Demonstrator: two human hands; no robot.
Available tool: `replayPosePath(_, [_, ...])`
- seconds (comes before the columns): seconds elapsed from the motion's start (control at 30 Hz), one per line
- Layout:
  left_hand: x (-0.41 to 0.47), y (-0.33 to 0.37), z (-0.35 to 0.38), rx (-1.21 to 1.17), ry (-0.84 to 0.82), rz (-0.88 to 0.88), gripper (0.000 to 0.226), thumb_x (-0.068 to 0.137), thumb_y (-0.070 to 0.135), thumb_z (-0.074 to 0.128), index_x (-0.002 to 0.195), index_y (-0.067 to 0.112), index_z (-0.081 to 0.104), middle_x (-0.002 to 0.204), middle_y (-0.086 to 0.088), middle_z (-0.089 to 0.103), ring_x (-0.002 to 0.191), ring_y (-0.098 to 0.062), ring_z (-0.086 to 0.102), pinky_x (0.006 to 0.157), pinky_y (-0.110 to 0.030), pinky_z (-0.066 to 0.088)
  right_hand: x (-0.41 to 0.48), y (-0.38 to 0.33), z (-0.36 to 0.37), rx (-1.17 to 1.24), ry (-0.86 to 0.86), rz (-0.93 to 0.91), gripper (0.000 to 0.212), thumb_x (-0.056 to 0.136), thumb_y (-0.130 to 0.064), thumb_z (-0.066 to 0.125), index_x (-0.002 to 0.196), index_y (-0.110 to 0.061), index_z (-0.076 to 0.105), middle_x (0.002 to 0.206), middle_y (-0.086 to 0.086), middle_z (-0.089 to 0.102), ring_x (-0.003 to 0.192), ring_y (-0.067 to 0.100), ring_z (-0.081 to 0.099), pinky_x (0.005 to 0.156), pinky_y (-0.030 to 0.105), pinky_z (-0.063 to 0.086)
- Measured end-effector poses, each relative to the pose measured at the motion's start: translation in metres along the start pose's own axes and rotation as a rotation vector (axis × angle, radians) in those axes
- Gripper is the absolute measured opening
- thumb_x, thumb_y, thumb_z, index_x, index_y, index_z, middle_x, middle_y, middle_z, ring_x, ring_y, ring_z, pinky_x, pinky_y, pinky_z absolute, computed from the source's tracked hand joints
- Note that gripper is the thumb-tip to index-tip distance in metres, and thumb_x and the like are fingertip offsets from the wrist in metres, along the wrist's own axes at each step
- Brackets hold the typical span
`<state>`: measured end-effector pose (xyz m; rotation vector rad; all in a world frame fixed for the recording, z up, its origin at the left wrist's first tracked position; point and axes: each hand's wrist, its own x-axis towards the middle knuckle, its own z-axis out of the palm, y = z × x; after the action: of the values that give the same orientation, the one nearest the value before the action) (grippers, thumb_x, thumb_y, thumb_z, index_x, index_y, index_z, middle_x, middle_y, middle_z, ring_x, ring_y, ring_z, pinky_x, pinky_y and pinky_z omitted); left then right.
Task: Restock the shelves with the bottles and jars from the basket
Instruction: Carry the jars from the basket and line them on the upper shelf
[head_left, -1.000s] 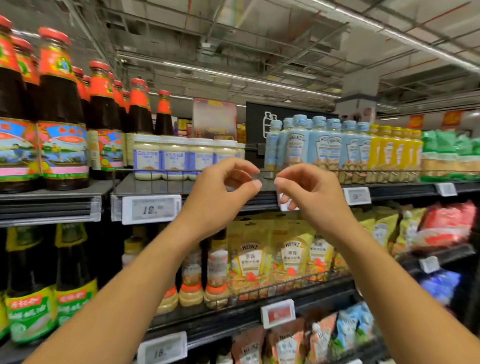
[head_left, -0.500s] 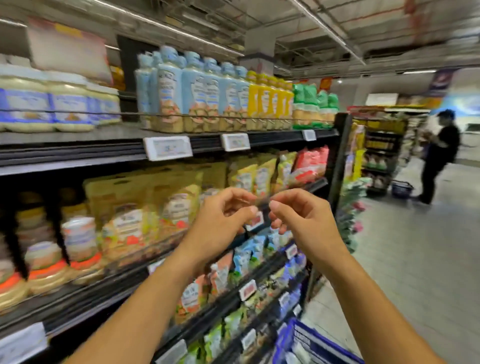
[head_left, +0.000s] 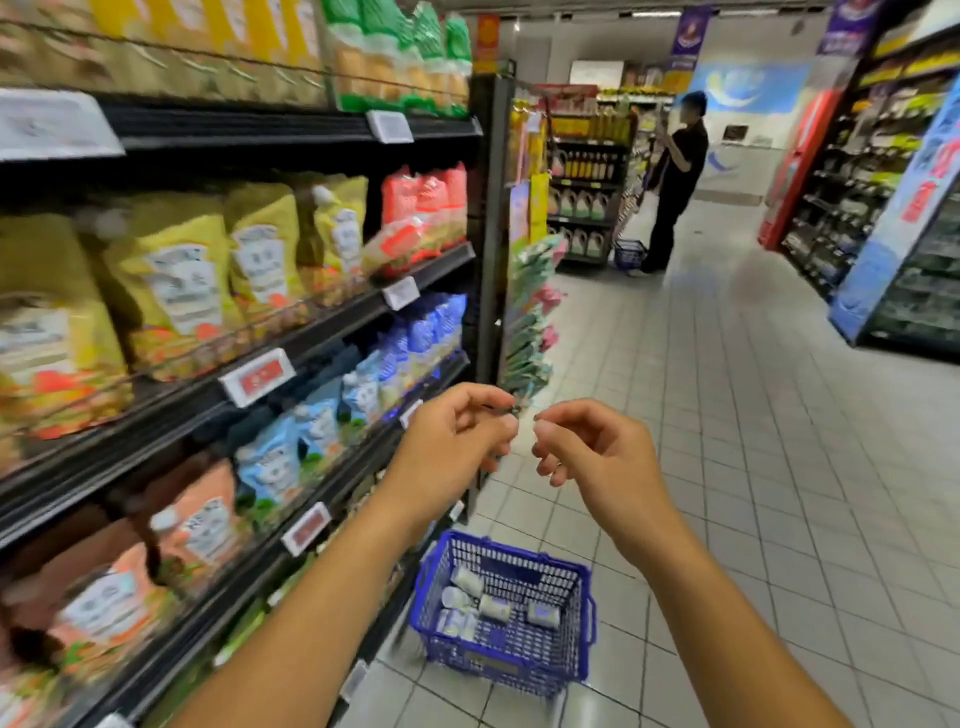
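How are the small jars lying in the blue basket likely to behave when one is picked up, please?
The jars lie on their sides in the basket, so they would probably roll if nudged. Each looks small against the basket, so probably a light, one-hand lift. Material is unclear; a firm grip seems wise.

The left grip (head_left: 457, 441) and the right grip (head_left: 597, 452) are bare hands, and both forearms (head_left: 311, 597) are uncovered along all their visible length. The forearms are slender and smooth; the fingernails (head_left: 542, 429) that show on the right grip are short and plain.
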<state>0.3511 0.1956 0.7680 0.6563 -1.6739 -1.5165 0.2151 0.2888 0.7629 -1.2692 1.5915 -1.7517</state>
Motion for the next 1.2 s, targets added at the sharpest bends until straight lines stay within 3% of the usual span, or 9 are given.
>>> replayPosePath(0.47, [0.121,-0.098,0.048,-0.026,-0.145,-0.134,0.016,0.091,0.008,0.066,0.098,0.022,0.068,0.073,0.003,0.071,0.068,-0.009,0.066,0.059,-0.019,0.052,0.074,0.097,-0.06,-0.115,0.107,0.179,0.004,0.093,-0.016,0.068,0.095,-0.014,0.071,0.076,0.003,0.073,0.062,0.013,0.067,0.058,0.023,0.055])
replayPosePath(0.67, [0.199,-0.148,0.035,-0.079,-0.159,-0.213,0.016,0.076,0.024,0.068,0.087,0.035,0.073,0.078,-0.002,0.073,0.07,-0.01,0.067,0.059,-0.019,0.051,0.143,0.149,-0.051,-0.119,0.14,0.261,0.003,0.093,-0.015,0.068,0.095,-0.013,0.07,0.074,0.0,0.072,0.062,0.012,0.065,0.057,0.022,0.054])
replayPosePath(0.9, [0.29,-0.218,0.012,-0.049,-0.172,-0.327,0.019,0.09,0.005,0.066,0.098,0.023,0.069,0.077,-0.001,0.073,0.069,-0.008,0.066,0.061,-0.021,0.053,0.221,0.22,-0.044,-0.094,0.188,0.382,0.005,0.094,-0.009,0.065,0.097,-0.008,0.069,0.071,0.004,0.07,0.06,0.011,0.063,0.059,0.024,0.054])
replayPosePath(1.03, [0.321,-0.263,0.009,-0.044,-0.203,-0.402,0.018,0.091,0.009,0.064,0.103,0.022,0.069,0.083,-0.005,0.074,0.072,-0.007,0.066,0.064,-0.019,0.054,0.247,0.27,-0.045,-0.074,0.2,0.459,0.006,0.094,-0.007,0.064,0.094,-0.009,0.069,0.068,0.003,0.069,0.059,0.012,0.062,0.061,0.028,0.054])
replayPosePath(1.2, [0.339,-0.343,0.009,-0.023,-0.149,-0.565,0.017,0.092,0.008,0.062,0.1,0.022,0.069,0.078,0.002,0.073,0.071,-0.009,0.066,0.063,-0.023,0.053,0.252,0.352,-0.05,-0.071,0.178,0.609,0.008,0.096,-0.01,0.062,0.092,-0.013,0.07,0.069,0.0,0.069,0.061,0.01,0.062,0.06,0.022,0.055])
